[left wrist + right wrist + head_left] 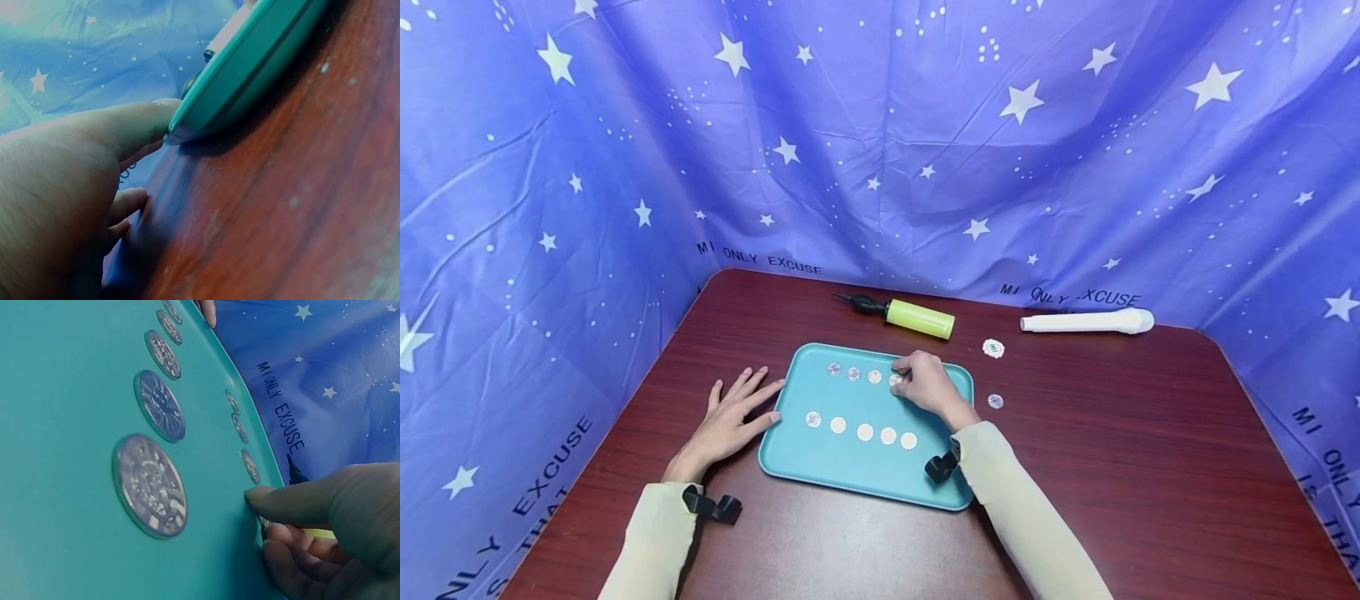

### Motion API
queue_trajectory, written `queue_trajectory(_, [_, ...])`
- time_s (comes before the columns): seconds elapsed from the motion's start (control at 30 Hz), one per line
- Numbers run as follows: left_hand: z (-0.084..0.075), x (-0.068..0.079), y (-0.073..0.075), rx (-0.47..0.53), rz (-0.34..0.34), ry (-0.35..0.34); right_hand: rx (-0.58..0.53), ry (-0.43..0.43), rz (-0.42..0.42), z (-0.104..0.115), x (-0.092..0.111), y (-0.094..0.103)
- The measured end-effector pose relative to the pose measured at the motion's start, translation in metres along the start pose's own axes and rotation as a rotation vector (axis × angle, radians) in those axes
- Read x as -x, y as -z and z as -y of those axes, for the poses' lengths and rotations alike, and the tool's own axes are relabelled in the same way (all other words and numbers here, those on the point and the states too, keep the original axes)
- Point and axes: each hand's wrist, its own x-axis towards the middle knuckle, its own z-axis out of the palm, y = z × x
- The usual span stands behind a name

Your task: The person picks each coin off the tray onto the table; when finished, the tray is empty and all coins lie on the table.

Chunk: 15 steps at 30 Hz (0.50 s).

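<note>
The right hand [928, 387] has its thumb and forefinger clamped on a small disc [895, 380]; whether it already touches the tray [865, 473] below, I cannot tell. To do this well, the fingers should keep the edge level, align with the three discs [853, 374] left of the hand, and release softly, without pushing the neighbour. The left hand [726, 427] has its fingers apart, touching the tray's rim at their tips; light pressure would prevent sliding. The teal tray looks like smooth plastic, with rounded corners. Five discs [865, 432], nearer the person than the right hand, are thin, round and glittering.
</note>
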Motion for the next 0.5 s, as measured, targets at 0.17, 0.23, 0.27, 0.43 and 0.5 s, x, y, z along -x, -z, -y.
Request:
queue_trajectory(0.17, [0.0009,0.0005,-0.0001,-0.003,-0.002,0.004,0.002,0.005,-0.008,-0.0005,0.0001,-0.0022])
queue_trajectory(0.23, [0.0012,0.0004,-0.0001,-0.003,0.003,0.01,0.002,0.008,-0.021,-0.0011,-0.0002,-0.0033])
queue_trajectory(0.27, [0.0013,0.0003,0.0,-0.002,0.009,0.012,0.004,0.01,-0.031,-0.0014,-0.0003,-0.0039])
queue_trajectory(0.43, [0.0012,-0.0008,-0.0001,-0.002,0.025,0.019,-0.01,0.0,-0.066,-0.0018,-0.001,-0.0062])
queue_trajectory(0.5, [0.001,-0.0011,0.0,-0.002,0.027,0.019,-0.013,-0.009,-0.072,-0.0015,-0.0013,-0.007])
